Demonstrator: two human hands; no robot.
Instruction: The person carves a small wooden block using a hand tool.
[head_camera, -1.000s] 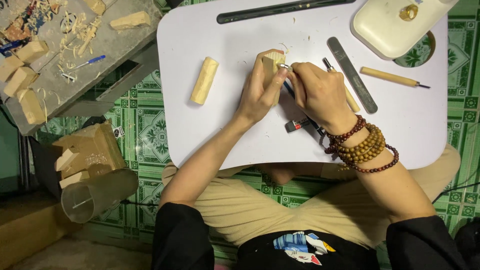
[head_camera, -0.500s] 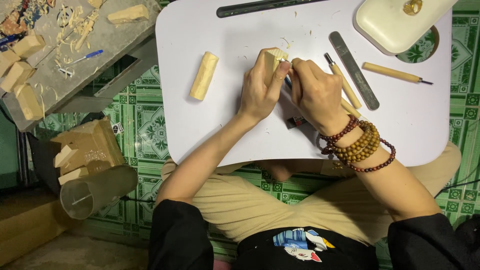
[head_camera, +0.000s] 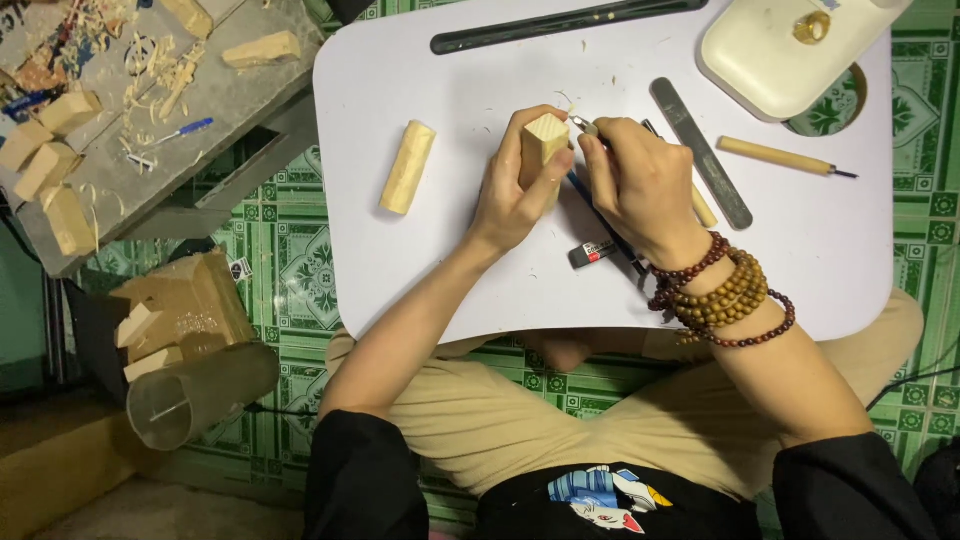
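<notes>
Seen from above, a seated person works at a small white bench (head_camera: 400, 270) laid across their lap. The left hand (head_camera: 515, 195) is wrapped around a pale square wooden block (head_camera: 545, 140), fingers closed on its sides, holding it upright on the bench near the middle. The right hand (head_camera: 640, 185), wrist stacked with brown bead bracelets (head_camera: 720, 290), is curled tight around a carving knife (head_camera: 583, 125); only its short metal tip shows past the fingers, touching the block's top right edge, while a dark handle pokes out below the palm. How much of the block is carved cannot be told, because the left hand covers most of it. A small dark eraser-like piece (head_camera: 593, 253) lies just under the right hand, partly hidden. To the left of the block, apart from it, lies a rounded wooden peg (head_camera: 408, 167). To the right lie a flat grey file (head_camera: 700, 150) and a wooden-handled pick (head_camera: 785, 158). A cream box (head_camera: 770, 60) and a long dark ruler (head_camera: 570, 25) sit at the far edge, both cut off by the frame. At the upper left, a grey tray (head_camera: 240, 100) holds wood offcuts and shavings, also cut off. Compared with half a second ago, the hands have barely shifted; the left hand has the same grip on the block, and the knife tip remains at the same top edge.
</notes>
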